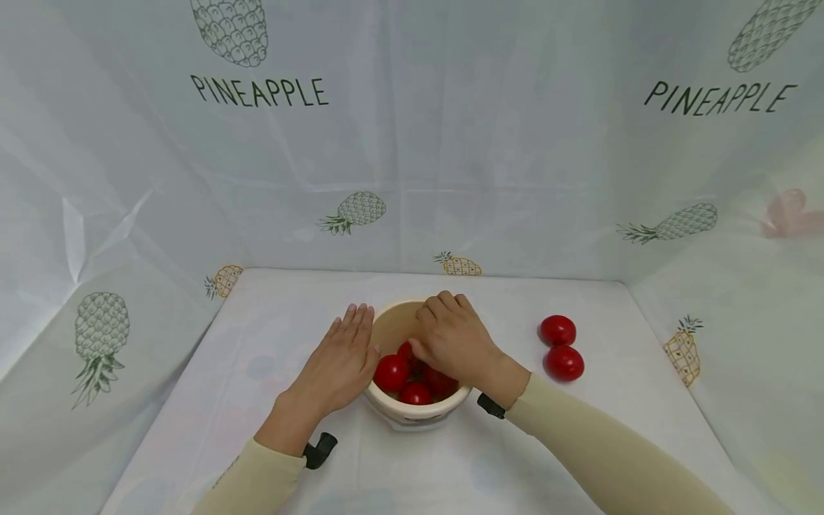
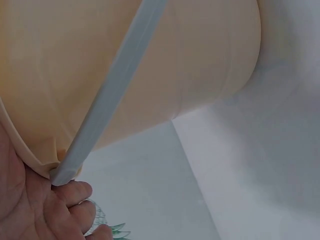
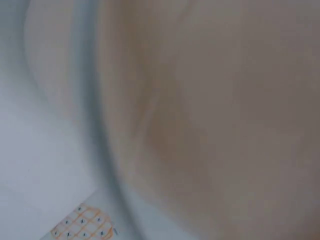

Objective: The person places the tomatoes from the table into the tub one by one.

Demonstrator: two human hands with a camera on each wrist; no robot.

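A cream bucket (image 1: 417, 413) with several red tomatoes (image 1: 390, 373) inside stands between my two hands. Along its left side lies my left hand (image 1: 337, 365), fingers straight and together, palm side against the rim. In the left wrist view that hand touches the rim beside the end of the grey handle (image 2: 107, 100). My right hand (image 1: 457, 340) grips the right rim with bent fingers, its thumb on the inner side; the fingertips are partly hidden. The right wrist view holds only the blurred bucket wall (image 3: 210, 120) and handle (image 3: 92, 100), not the hand.
Two more red tomatoes, a farther one (image 1: 557, 330) and a nearer one (image 1: 564, 363), lie touching on the white tablecloth (image 1: 618, 415) to the right. A pineapple-printed sheet (image 1: 502, 157) hangs behind and along both sides of the table.
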